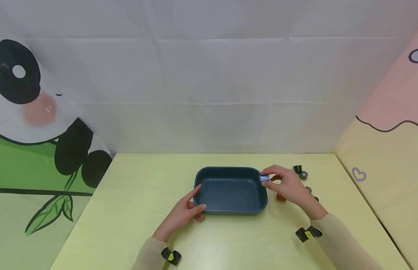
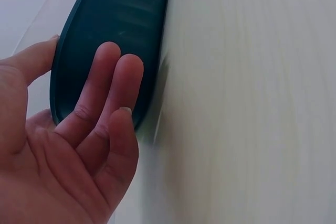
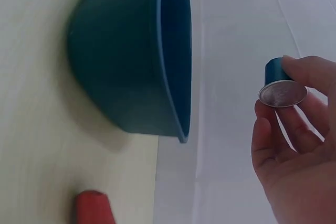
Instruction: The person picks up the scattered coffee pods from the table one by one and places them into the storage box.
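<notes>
A dark blue rectangular tray [image 1: 229,210] sits mid-table, empty inside. My left hand [image 1: 187,210] rests against its front left corner, straight fingers [image 2: 113,85] lying on the tray's outer wall [image 2: 118,19]. My right hand [image 1: 286,185] hovers at the tray's right rim and pinches a small blue capsule [image 1: 264,178] with a silver foil top [image 3: 282,92] between thumb and fingertips, just above the rim [image 3: 176,77].
Several more capsules lie on the table right of the tray: a black one [image 1: 297,168], a silver-topped one [image 1: 303,175], a red one [image 1: 281,197] [image 3: 94,208]. Fabric walls enclose the yellow-green table [image 1: 134,210] at back and sides.
</notes>
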The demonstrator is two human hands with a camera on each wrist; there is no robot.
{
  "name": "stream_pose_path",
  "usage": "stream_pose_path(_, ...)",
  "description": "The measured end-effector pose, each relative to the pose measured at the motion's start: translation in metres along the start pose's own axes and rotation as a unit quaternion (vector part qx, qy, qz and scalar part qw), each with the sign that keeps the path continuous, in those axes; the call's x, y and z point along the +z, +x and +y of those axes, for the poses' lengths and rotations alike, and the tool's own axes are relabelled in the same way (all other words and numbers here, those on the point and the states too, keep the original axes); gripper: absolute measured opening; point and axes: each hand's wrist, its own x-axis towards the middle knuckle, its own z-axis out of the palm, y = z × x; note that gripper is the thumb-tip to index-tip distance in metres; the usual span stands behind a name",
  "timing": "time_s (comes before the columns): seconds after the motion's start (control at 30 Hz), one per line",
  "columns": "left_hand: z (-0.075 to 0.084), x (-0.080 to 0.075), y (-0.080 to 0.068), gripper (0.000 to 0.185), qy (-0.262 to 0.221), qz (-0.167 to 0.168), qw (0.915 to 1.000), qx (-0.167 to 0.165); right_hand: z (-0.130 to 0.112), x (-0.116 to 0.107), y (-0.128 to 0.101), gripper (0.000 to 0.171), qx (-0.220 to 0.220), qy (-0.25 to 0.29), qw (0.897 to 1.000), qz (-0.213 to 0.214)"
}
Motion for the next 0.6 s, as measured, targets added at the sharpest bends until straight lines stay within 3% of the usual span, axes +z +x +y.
stream_pose_path(0.6, 0.001, 0.0, 0.0, 0.08, 0.012, 0.001, 0.9999, -0.003, -0.015, 0.035, 0.065, 0.03, -0.009, 0.055, 0.996, -0.07)
